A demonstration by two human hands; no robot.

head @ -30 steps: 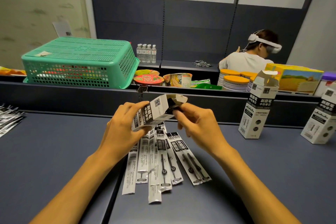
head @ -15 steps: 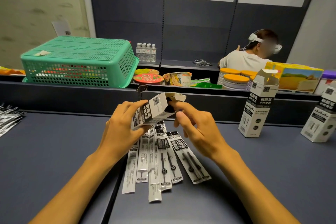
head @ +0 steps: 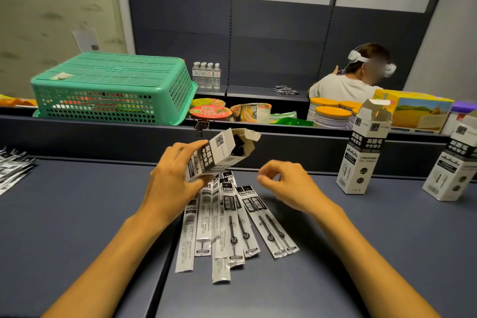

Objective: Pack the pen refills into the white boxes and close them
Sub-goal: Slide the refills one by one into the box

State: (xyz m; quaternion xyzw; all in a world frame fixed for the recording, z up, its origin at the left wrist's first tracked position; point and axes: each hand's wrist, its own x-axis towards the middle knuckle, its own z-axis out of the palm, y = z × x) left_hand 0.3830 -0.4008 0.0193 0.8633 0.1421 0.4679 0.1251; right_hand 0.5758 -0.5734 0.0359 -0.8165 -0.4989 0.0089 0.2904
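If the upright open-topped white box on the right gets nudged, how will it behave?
The upright box is tall on a narrow base, so it probably tips rather than slides. It looks like thin card, likely light, and its open flaps would bend easily.

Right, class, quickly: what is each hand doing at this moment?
Left hand: grips the open white box, tilted above the pen refills.
Right hand: holds nothing, fingers loosely curled.
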